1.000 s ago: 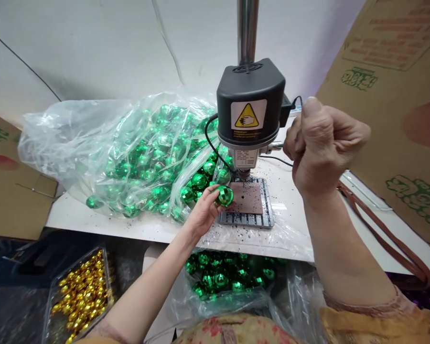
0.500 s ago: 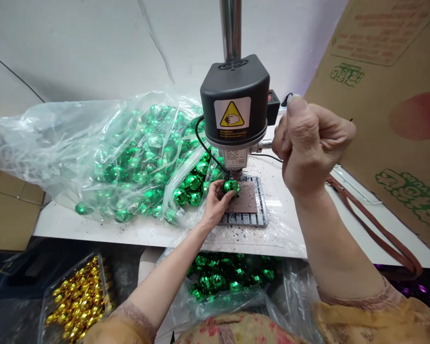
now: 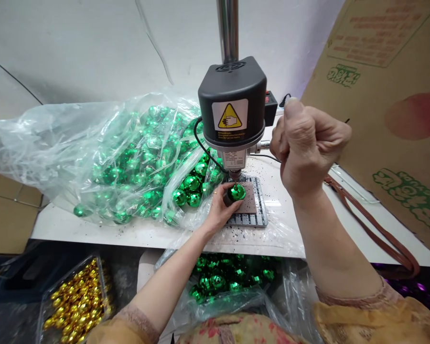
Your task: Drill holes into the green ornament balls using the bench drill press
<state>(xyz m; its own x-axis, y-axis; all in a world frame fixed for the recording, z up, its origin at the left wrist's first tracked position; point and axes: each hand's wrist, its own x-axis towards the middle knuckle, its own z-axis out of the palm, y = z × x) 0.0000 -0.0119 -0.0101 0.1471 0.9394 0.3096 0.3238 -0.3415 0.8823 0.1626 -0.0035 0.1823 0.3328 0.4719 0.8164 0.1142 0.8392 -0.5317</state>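
Observation:
Between the thumb and fingers of my left hand (image 3: 220, 205) is a shiny green faceted ball (image 3: 237, 191), held over a brown board (image 3: 250, 203) on the slotted metal base (image 3: 260, 217). Directly above the ball is the chuck of a small black drill press (image 3: 232, 102); whether the bit touches the ball I cannot tell. My right hand (image 3: 306, 145) is closed in a fist at the press's right side, around the end of its metal feed lever (image 3: 263, 145). The lever's grip is hidden inside that hand.
A clear plastic bag (image 3: 57, 138) full of green balls covers the table's left side. More green balls (image 3: 218, 282) lie in plastic below the edge. A clear bin of gold balls (image 3: 77, 301) sits lower left. A cardboard box (image 3: 390, 114) and brown strap (image 3: 372, 224) are at right.
My left hand has moved slightly right and toward me with the green ball, which now sits over the board below the chuck. The right hand stays on the lever.

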